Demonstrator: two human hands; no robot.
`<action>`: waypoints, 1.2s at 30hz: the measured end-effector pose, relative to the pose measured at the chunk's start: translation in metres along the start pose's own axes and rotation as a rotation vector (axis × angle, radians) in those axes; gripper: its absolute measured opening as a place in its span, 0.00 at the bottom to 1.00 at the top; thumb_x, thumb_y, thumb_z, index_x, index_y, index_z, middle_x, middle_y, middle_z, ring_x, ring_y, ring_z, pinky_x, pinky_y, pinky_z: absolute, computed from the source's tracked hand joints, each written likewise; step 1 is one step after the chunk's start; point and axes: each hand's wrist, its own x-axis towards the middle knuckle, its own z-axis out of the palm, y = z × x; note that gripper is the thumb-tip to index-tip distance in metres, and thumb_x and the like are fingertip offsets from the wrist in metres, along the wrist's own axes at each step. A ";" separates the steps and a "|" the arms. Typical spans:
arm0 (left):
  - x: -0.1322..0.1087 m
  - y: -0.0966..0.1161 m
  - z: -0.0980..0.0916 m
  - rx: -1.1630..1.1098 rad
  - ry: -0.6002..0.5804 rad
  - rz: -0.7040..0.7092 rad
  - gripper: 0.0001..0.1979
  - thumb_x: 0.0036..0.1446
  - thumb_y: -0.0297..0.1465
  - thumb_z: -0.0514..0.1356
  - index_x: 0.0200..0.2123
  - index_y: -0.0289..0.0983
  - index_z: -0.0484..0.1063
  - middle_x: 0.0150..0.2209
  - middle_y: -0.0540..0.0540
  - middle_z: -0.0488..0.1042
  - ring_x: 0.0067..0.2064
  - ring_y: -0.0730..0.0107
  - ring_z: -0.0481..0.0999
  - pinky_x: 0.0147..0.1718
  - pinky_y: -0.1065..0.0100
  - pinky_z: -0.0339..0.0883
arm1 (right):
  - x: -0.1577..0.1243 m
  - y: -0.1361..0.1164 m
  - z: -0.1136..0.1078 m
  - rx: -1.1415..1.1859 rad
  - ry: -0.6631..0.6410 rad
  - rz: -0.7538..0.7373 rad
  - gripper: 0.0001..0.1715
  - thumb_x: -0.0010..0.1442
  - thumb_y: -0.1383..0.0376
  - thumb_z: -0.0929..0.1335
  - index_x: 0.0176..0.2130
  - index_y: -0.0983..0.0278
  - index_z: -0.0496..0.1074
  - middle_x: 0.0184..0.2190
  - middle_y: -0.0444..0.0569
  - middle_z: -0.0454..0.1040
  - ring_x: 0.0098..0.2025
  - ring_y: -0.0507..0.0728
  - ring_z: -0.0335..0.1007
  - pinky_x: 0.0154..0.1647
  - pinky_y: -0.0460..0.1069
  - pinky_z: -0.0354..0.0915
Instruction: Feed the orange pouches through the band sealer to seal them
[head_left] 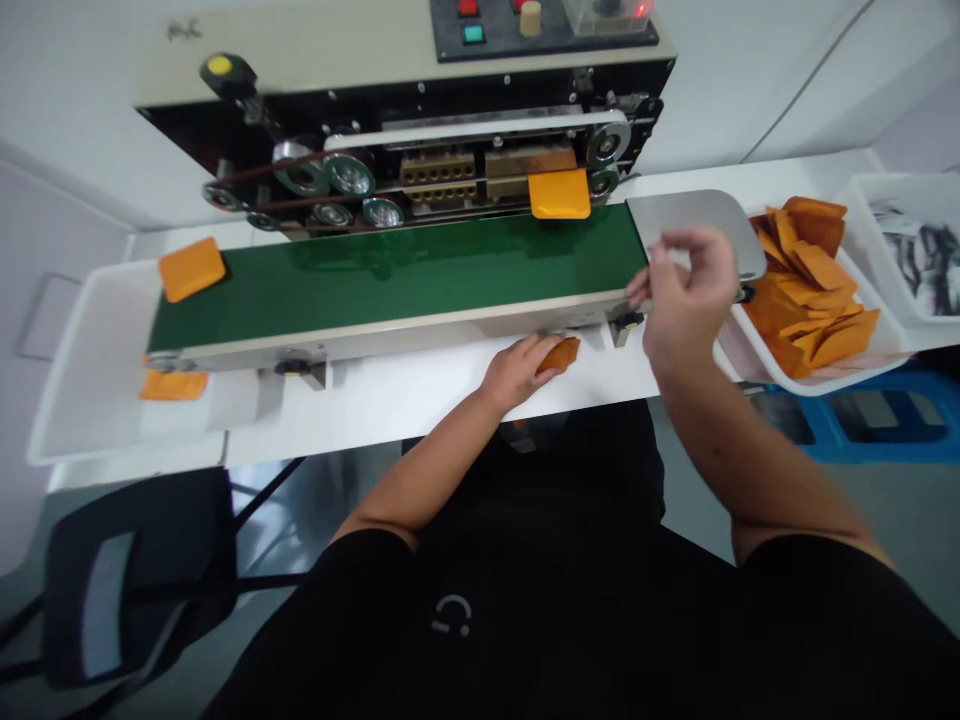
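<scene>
White bench against a pale wall, a band sealer along its far side with a green conveyor belt running left to right in front of it. Left hand lies on the bench just near of the belt's front rail, fingers closed down over one orange pouch; only the pouch's right end shows. Right hand is raised at the belt's right end beside the metal infeed plate, fingers loosely curled and blurred; nothing visible in it, though the grip cannot be read for certain. Progress, judged from the layout: one pouch is in the sealing jaws at the right, another has reached the belt's left end, and one lies in the white catch tray at far left. The supply bin at right holds a large heap of orange pouches, so most remain unsealed. A further bin holds dark items, unclear.
</scene>
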 end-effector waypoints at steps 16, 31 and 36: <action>-0.001 -0.002 0.007 0.030 0.082 -0.008 0.29 0.68 0.48 0.63 0.67 0.44 0.68 0.57 0.42 0.79 0.55 0.56 0.80 0.48 0.62 0.75 | -0.132 0.082 -0.026 -0.326 -0.414 0.331 0.22 0.62 0.55 0.74 0.53 0.58 0.74 0.41 0.46 0.80 0.30 0.51 0.69 0.38 0.51 0.71; -0.002 -0.003 0.005 0.088 0.101 0.128 0.30 0.68 0.53 0.60 0.65 0.43 0.70 0.52 0.41 0.80 0.52 0.60 0.80 0.46 0.66 0.73 | -0.129 0.071 -0.013 -0.273 -0.216 0.086 0.05 0.64 0.62 0.71 0.38 0.61 0.74 0.39 0.48 0.73 0.39 0.55 0.70 0.43 0.52 0.70; -0.002 -0.001 0.003 0.115 0.071 0.097 0.29 0.69 0.51 0.60 0.65 0.44 0.70 0.52 0.41 0.80 0.52 0.60 0.80 0.46 0.66 0.72 | -0.132 0.077 -0.013 -0.267 -0.280 0.219 0.10 0.61 0.61 0.73 0.42 0.61 0.74 0.39 0.47 0.75 0.38 0.54 0.70 0.40 0.50 0.69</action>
